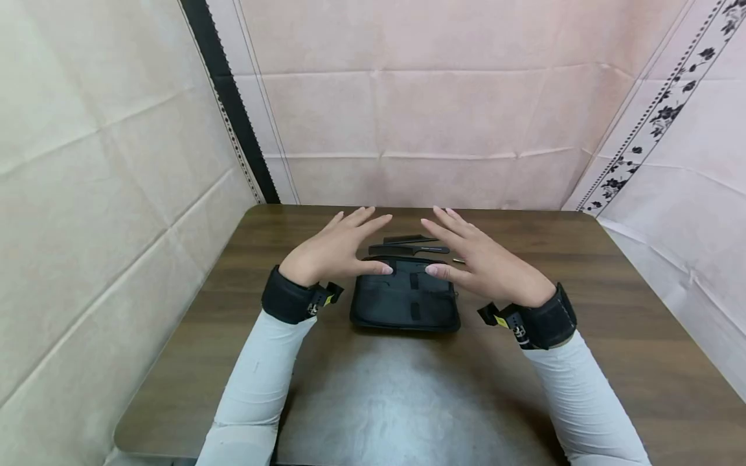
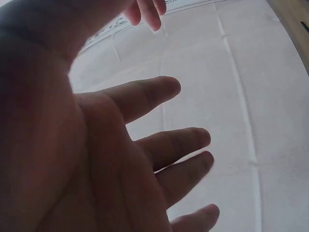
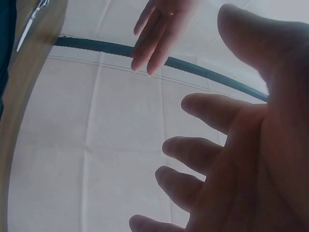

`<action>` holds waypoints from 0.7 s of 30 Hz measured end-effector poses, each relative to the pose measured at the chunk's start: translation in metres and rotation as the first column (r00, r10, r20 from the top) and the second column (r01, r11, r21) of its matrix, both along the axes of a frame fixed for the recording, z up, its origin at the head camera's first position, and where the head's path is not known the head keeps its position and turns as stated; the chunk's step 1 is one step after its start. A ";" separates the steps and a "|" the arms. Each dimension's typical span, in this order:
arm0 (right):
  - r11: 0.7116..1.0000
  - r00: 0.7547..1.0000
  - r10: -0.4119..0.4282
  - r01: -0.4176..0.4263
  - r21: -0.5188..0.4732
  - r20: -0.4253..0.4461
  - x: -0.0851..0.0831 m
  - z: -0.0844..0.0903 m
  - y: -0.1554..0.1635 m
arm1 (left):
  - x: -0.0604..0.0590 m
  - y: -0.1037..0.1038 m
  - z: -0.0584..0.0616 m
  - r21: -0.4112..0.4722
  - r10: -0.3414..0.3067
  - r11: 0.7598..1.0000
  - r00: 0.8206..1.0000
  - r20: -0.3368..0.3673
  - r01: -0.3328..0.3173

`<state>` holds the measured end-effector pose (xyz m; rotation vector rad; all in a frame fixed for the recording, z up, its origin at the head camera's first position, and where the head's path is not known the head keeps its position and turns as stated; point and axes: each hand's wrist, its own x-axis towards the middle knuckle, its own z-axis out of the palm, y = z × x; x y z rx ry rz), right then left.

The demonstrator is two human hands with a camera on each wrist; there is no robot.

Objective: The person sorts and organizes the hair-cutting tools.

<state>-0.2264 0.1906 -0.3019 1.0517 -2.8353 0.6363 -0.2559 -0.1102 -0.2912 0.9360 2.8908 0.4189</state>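
My left hand (image 1: 338, 249) is raised over the table with its fingers spread and thumb pointing inward, holding nothing. Opposite it, my right hand (image 1: 484, 262) hovers the same way, palm turned toward the left, also without anything in it. Between and below them lies a flat black case (image 1: 405, 301) with rounded corners and strap loops on its upper face. Just behind the case are two long black comb-like tools, the nearer one (image 1: 402, 250) with a thin handle and the farther one (image 1: 408, 239) partly behind it. In the right wrist view, silver scissors (image 3: 32, 21) lie on the wood.
The brown wooden table (image 1: 233, 382) has rounded corners. Pale creased cloth (image 1: 443, 116) hangs behind it and on both sides, with a black band at the left and a floral strip at the right. A small metallic end (image 1: 458, 261) shows beside the right hand.
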 end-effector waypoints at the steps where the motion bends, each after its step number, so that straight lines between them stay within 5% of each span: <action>1: 1.000 1.000 0.002 -0.002 -0.003 0.003 0.000 0.000 0.000 | -0.001 0.000 -0.001 -0.004 0.003 1.000 1.000 0.005 -0.003; 6: 1.000 0.999 -0.012 0.012 -0.018 0.030 -0.001 0.000 0.005 | -0.010 0.001 -0.009 0.006 0.021 1.000 0.998 0.062 -0.021; 21: 0.998 0.997 -0.047 0.049 -0.029 0.064 -0.003 0.002 0.010 | -0.062 -0.023 -0.049 0.036 0.053 0.998 0.980 0.191 -0.061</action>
